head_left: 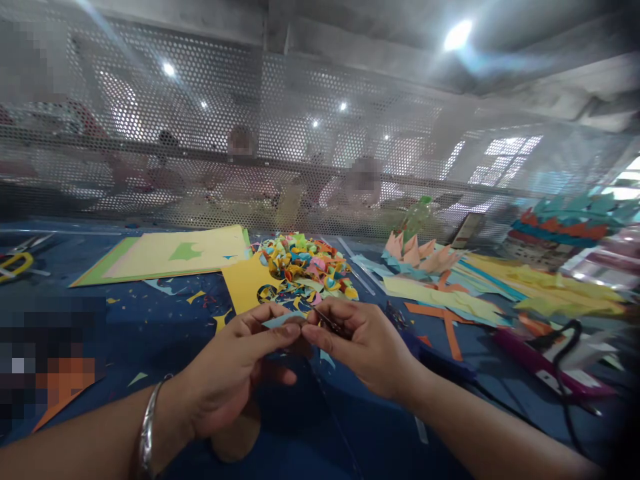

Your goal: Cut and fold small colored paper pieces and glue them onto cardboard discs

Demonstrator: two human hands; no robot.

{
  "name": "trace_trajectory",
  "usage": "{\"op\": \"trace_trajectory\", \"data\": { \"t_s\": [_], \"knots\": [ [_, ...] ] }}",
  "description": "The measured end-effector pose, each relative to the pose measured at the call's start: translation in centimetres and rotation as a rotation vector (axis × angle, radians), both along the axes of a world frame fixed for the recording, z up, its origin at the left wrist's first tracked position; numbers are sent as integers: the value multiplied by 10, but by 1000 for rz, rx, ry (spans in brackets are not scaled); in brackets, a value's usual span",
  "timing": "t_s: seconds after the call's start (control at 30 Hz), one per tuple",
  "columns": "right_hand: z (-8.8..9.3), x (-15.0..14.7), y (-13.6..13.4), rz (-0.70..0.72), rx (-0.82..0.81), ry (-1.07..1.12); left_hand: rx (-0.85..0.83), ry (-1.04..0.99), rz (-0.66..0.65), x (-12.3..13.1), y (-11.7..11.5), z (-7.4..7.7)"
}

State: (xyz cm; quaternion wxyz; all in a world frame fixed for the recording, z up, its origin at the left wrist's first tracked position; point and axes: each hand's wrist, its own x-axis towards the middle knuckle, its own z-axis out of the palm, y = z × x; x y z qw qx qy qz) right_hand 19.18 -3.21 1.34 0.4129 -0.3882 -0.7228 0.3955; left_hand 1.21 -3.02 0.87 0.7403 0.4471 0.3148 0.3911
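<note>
Paper bit [278, 321]: small, pale blue. It's held up just over the table, right in front of the person, btw both hands.
L hand [235, 373]: thumb + finger pinched shut on the paper bit's left end.
R hand [360, 340]: fingertips pinched shut on the right end. A thin dark thing [330, 325] sits under the fingers too, can't tell what it is.
How it feels (my guess): v. light, thin, bendy. Prob. tears or creases easy, and a puff of air could move it.
Where to hold (my guess): at the ends, w/ fingertips only, soft pinch, so the middle stays flat.
Bracelet [147, 427]: silver, on the L wrist.
Table [150, 333]: blue, w/ tiny paper snips all over it.
Yellow sheet [245, 283]: lies just past the hands, has holes cut in it.
Scrap pile [305, 270]: lots of curly cut bits in many colors, touching the yellow sheet.
Stack of sheets [175, 257]: flat, yellow + green, back left.
Orange strips [450, 327]: near the R hand, off to the right.
Paper flowers [415, 253]: pink-orange petals, behind the strips.
Scissors [15, 263]: yellow handles, far left, well apart.
Mesh wall [300, 133]: behind the table. Other people sit past it, blurry.
</note>
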Motion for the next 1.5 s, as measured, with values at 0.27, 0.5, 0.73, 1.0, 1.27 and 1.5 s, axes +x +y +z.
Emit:
{"op": "trace_trajectory", "data": {
  "t_s": [0.27, 0.5, 0.73, 1.0, 1.27, 1.5],
  "knots": [
    [-1, -1, 0, -20, 34, -48, 111, 75, 17, 2, 1, 2],
    [-3, 7, 8, 11, 27, -133, 327, 209, 116, -2, 7, 4],
    [0, 6, 3, 10, 70, -278, 476, 267, 85, -4, 8, -2],
    [4, 6, 1, 40, 126, -311, 508, 306, 82, -5, 7, -1],
    [5, 6, -1, 43, 116, -307, 476, 239, 89, -3, 6, -2],
    [4, 6, 0, 2, 114, -326, 446, 205, 104, -1, 4, 2]
  ]
}}
